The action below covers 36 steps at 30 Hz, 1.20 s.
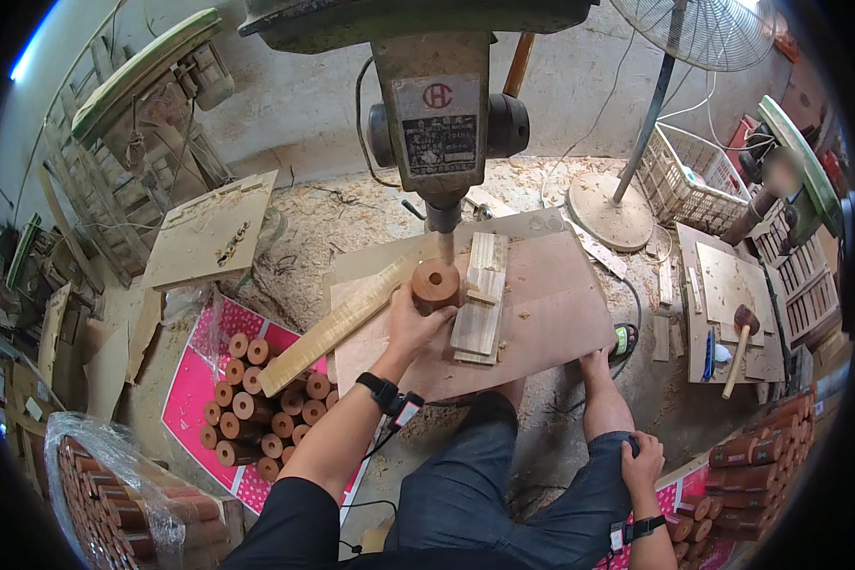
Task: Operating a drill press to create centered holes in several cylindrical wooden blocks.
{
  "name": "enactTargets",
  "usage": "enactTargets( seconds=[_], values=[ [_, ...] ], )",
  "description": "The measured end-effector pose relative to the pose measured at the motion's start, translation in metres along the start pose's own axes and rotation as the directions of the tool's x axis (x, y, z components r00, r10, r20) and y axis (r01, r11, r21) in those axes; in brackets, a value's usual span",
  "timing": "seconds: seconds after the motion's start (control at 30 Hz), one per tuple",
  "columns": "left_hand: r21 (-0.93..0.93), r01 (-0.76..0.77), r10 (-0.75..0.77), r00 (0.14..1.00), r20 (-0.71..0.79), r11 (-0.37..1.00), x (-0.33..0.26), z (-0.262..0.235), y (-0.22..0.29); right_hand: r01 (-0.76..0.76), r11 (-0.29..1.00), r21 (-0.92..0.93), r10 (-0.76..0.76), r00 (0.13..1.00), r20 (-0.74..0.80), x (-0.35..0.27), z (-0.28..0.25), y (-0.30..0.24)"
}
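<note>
- Reddish-brown wooden cylinders (256, 404), stacked ends-up on a pink patterned sheet (185, 389); down and to the left of left hand, well apart.
- Pale wooden strip (332, 328), lying slantwise; just left of left hand, upper end near thumb.
- Left hand (416, 321): fingers wrapped around wooden spool (436, 283), clamped on its side; black wristband (382, 390) at wrist.
- Wooden spool: round, brown, hole in top face; standing on board table (541, 304), directly beneath drill bit (446, 245) of drill press (437, 123).
- Slatted wooden jig (480, 304): just right of left hand, touching spool's side.
- Right hand (644, 467): resting on right knee of dark trousers (503, 494), fingers curled together, holding nothing visible; well apart from spool.
- Wooden mallet (739, 347): on a side board, up and right of right hand.
- More brown cylinders (760, 465): piled just right of right hand.
</note>
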<state>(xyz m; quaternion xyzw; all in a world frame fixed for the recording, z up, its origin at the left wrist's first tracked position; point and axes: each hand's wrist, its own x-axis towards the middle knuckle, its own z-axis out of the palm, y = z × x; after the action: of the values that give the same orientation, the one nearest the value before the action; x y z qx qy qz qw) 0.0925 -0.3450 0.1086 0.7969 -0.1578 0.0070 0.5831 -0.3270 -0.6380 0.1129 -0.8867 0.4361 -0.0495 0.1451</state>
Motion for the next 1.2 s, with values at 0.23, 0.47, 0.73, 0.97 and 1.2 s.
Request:
enactTargets(
  seconds=[0.23, 0.47, 0.73, 0.97, 1.2],
  values=[
    [-0.147, 0.101, -0.097, 0.995, 0.029, 0.984, 0.004, 0.018, 0.005, -0.029, 0.999, 0.029, 0.030, 0.999, -0.041, 0.000, -0.001, -0.001],
    [-0.261, 0.094, -0.072, 0.993, 0.090, 0.961, 0.007, 0.010, 0.010, -0.006, 1.000, 0.030, 0.007, 0.998, -0.055, 0.001, -0.002, -0.001],
    [-0.219, 0.176, -0.137, 0.973, 0.184, 0.960, 0.008, 0.005, 0.019, -0.024, 0.999, 0.044, 0.027, 0.997, -0.070, 0.002, -0.002, -0.001],
    [-0.327, 0.205, -0.144, 0.969, 0.201, 0.922, 0.015, -0.001, 0.019, -0.011, 0.999, 0.039, 0.014, 0.998, -0.068, 0.003, 0.000, -0.002],
    [-0.259, 0.198, -0.137, 0.962, 0.236, 0.945, 0.014, -0.002, 0.022, -0.032, 0.998, 0.053, 0.035, 0.998, -0.059, 0.003, -0.001, -0.001]
  ],
)
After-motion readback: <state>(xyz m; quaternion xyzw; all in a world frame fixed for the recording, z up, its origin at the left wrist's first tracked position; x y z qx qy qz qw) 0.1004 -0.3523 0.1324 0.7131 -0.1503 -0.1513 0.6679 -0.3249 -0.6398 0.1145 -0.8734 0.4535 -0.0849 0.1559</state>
